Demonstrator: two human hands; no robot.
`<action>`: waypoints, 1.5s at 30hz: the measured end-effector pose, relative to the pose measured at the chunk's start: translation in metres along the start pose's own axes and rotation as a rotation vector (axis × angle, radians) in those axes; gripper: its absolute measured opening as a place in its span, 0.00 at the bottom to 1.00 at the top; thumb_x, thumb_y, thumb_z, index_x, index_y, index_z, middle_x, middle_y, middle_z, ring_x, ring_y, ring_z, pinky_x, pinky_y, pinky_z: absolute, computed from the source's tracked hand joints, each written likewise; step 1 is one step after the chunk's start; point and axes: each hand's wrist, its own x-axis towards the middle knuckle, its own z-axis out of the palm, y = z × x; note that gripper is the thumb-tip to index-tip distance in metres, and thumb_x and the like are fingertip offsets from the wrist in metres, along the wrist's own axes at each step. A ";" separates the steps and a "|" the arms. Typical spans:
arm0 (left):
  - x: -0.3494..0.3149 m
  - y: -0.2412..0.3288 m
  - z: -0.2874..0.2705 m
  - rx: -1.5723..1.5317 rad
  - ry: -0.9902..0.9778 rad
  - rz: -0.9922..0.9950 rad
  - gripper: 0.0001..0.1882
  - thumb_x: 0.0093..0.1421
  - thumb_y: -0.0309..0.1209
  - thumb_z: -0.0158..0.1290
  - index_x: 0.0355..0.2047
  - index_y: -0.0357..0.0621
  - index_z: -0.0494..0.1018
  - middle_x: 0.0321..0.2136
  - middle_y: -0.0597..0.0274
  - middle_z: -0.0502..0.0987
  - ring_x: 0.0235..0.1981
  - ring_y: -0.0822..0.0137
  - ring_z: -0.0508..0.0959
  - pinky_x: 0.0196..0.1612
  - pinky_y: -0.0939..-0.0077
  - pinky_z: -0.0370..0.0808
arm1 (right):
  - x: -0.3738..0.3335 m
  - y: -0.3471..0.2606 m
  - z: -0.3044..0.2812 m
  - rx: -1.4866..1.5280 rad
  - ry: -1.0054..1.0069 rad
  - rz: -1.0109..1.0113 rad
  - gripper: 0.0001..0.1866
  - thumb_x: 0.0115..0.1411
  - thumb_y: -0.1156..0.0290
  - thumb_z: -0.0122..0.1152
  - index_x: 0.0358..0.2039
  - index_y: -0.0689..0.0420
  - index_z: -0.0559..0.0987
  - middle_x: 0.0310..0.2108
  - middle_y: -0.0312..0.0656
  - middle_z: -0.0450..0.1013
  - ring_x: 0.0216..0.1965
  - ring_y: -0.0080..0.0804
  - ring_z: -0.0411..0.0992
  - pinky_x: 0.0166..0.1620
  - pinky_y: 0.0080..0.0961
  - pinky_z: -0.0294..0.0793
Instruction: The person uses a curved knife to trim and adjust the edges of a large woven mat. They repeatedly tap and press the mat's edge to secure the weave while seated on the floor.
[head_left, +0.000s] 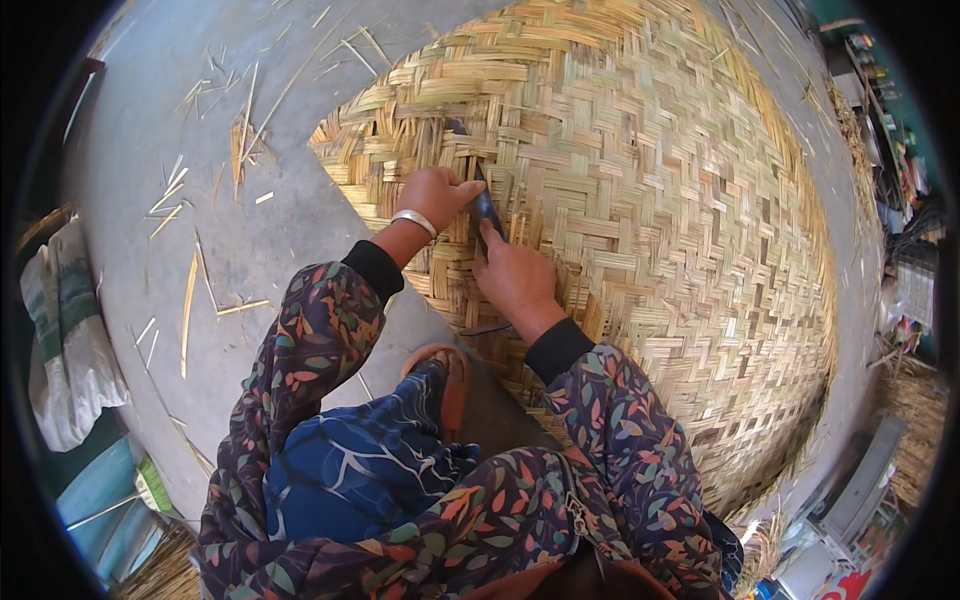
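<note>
A large woven bamboo mat (690, 200) in pale yellow and green strips lies on the floor in front of me and to my right. My right hand (517, 278) grips the near end of a narrow, dark, blade-like tool (485, 205). Its far end slants away from me and passes among the strips near the mat's left corner. My left hand (440, 195), with a silver bracelet at the wrist, is closed low over the mat's left edge. Its thumb lies against the dark tool; whatever its curled fingers hold is hidden.
Loose bamboo strips (189, 300) are scattered over the grey concrete floor (290, 215) to the left. A white and green sack (70, 340) stands at the far left. My sandalled foot (455, 390) is beside the mat's near edge. Assorted household items line the right side.
</note>
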 end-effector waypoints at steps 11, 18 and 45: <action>0.010 -0.010 0.007 -0.818 -0.277 -0.543 0.16 0.54 0.36 0.63 0.22 0.38 0.72 0.15 0.63 0.72 0.11 0.69 0.71 0.12 0.74 0.67 | 0.000 -0.001 -0.001 0.002 -0.023 0.035 0.30 0.57 0.57 0.55 0.62 0.45 0.65 0.25 0.52 0.77 0.27 0.52 0.77 0.31 0.49 0.75; 0.007 -0.008 0.025 -0.740 -0.132 -0.504 0.16 0.57 0.37 0.61 0.24 0.35 0.74 0.17 0.60 0.74 0.13 0.68 0.76 0.13 0.74 0.72 | 0.000 0.001 0.005 -0.003 0.050 0.006 0.29 0.56 0.61 0.54 0.61 0.45 0.67 0.22 0.51 0.76 0.25 0.53 0.76 0.30 0.49 0.75; -0.008 -0.032 0.016 0.020 0.008 -0.048 0.22 0.56 0.52 0.57 0.27 0.44 0.76 0.25 0.50 0.79 0.25 0.49 0.78 0.31 0.56 0.74 | -0.139 0.062 -0.120 0.175 -0.408 -0.035 0.33 0.54 0.63 0.56 0.63 0.48 0.65 0.22 0.55 0.72 0.24 0.41 0.76 0.32 0.31 0.74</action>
